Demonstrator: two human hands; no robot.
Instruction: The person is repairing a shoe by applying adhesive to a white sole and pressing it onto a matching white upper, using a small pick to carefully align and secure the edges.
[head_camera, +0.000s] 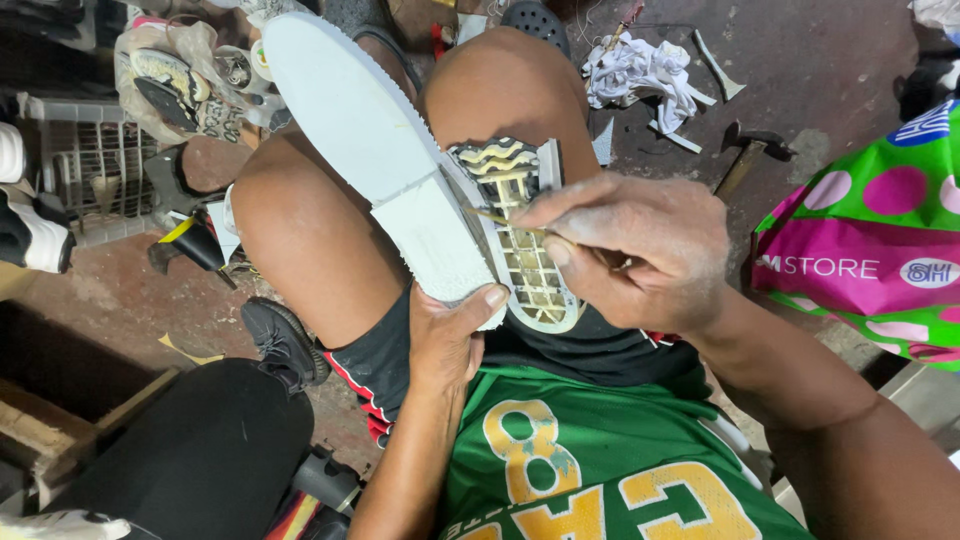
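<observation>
Nearest the camera, the left hand (452, 335) wraps its fingers round the heel end of a white shoe sole (375, 150) and steadies it over the lap, thumb pressed on the pale inner face. Just beside it, the right hand (640, 250) pinches a thin stick (500, 221), apparently a glue brush, though the tip is too small to be sure; the tip rests on the second piece, a gridded outsole (520, 240) with yellowed cells, which lies against the white sole between the knees. The step in hand looks like coating the two mating faces with adhesive (the grid cells already look tinted). The next move would call for even strokes along the grid ribs while the left hand keeps both pieces from sliding.

Counted: two sole pieces, one stick, two hands at work. Farther off on the floor lie one hammer (745, 160), one heap of white rags (640, 70), one dotted green and pink bag (870, 240) at the right, and a wire basket (95, 165) at the left.
</observation>
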